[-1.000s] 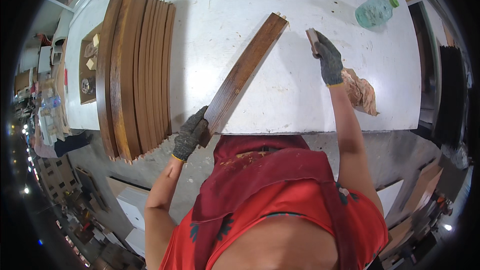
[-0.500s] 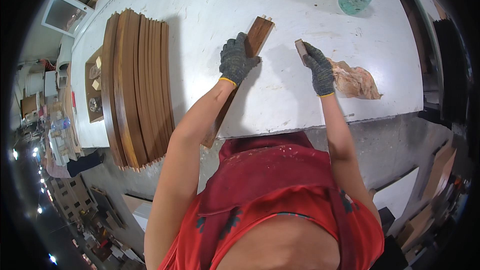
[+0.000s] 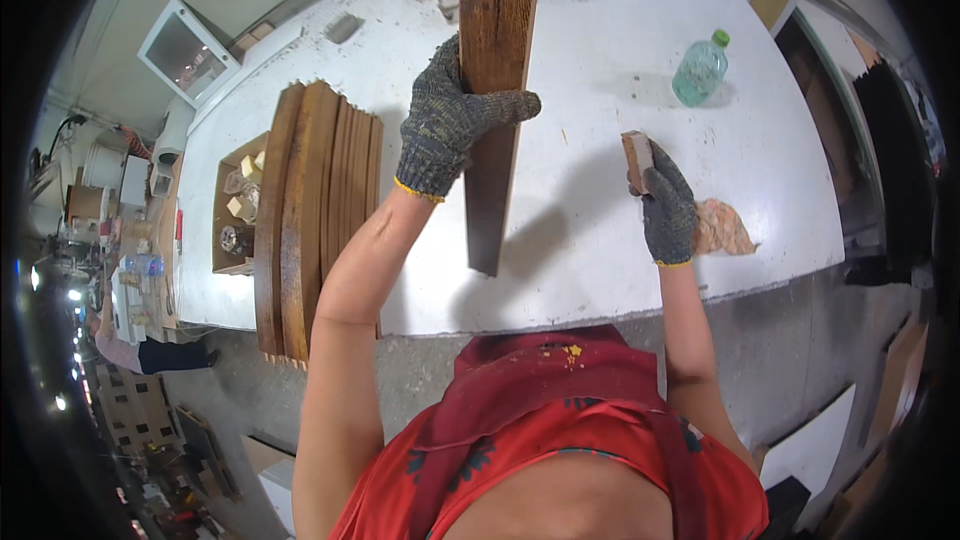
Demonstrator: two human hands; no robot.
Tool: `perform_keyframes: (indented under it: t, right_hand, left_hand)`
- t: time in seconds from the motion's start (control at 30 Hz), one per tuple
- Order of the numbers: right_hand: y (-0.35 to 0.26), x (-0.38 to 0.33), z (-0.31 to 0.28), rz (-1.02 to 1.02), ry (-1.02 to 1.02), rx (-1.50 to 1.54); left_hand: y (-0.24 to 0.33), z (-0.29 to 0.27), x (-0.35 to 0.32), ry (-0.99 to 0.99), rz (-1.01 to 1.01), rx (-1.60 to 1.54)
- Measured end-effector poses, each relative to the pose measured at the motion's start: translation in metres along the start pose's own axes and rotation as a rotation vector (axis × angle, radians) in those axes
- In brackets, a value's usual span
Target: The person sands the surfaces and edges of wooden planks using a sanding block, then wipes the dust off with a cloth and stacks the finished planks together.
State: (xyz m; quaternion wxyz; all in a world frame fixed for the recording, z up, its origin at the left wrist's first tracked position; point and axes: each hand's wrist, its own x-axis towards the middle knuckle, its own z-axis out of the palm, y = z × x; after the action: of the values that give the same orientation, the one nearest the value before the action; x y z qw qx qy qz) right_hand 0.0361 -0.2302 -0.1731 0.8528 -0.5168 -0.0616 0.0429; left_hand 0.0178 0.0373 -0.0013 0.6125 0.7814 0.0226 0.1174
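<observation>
My left hand [image 3: 440, 125], in a dark grey knit glove, grips a dark brown wooden slat [image 3: 497, 50] and holds it raised above the white table [image 3: 580, 250]. Its thumb crosses the slat's face, and pale dowel-like pegs stick out at the far end. In my right hand [image 3: 668, 205], gloved the same way, is a small block [image 3: 637, 162], brown with a paler face, perhaps a sanding block. That hand is low over the table beside a crumpled brownish cloth or paper [image 3: 725, 227].
At the left, a row of similar wooden slats [image 3: 325, 180] overhangs the table's near edge. Behind it sits an open box [image 3: 232, 230] of small items. A green-capped bottle [image 3: 701, 70] stands at the right. A white-framed panel [image 3: 188, 52] leans at the far left.
My left hand has lifted the slat off the table, up toward me, turning it more upright. My right hand still holds the block. The view has tilted, showing more of the table's far side.
</observation>
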Motion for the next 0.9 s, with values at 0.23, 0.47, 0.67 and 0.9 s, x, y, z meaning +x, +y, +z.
perform_keyframes:
  t: [0.23,0.47,0.67,0.9]
  right_hand:
    - [-0.092,0.001,0.080,-0.349,-0.007,-0.207]
    - [-0.161,-0.022,0.171,-1.178,-0.025,-0.827]
    - [-0.167,-0.032,0.190,-1.211,-0.059,-0.934]
    - [-0.180,-0.006,0.183,-1.297,0.040,-1.019]
  left_hand:
    - [0.039,0.006,-0.020,0.116,0.097,-0.190]
    - [0.024,0.030,-0.044,0.103,0.239,-0.225]
    - [0.007,0.046,-0.049,0.106,0.351,-0.465]
    - [0.029,0.037,-0.057,0.122,0.362,-0.206]
